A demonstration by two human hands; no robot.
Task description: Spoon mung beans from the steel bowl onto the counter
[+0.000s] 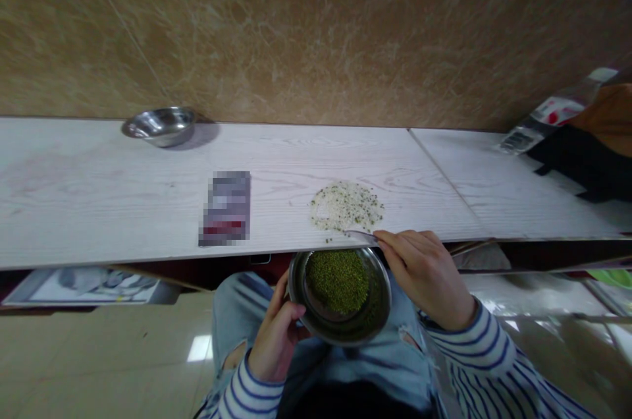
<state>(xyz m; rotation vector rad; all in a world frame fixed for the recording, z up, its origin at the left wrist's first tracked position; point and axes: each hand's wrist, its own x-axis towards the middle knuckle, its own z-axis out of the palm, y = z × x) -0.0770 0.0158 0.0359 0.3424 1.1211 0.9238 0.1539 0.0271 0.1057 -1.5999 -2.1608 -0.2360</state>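
Note:
A steel bowl (pixel 380 304) holding green beans (pixel 338 280) is held just below the table's front edge, over my lap. My left hand (pixel 274 333) is closed round the bowl's left rim. My right hand (pixel 424 277) pinches a thin flat piece (pixel 360 234) at the table edge, beside a small heap of pale grains mixed with green beans (pixel 345 205).
An empty steel bowl (pixel 160 125) stands at the back left of the white wood-grain table (pixel 99 195). A blurred dark card (pixel 226 208) lies mid-table. A plastic bottle (pixel 553 112) and dark cloth lie at the far right. The marbled wall rises behind.

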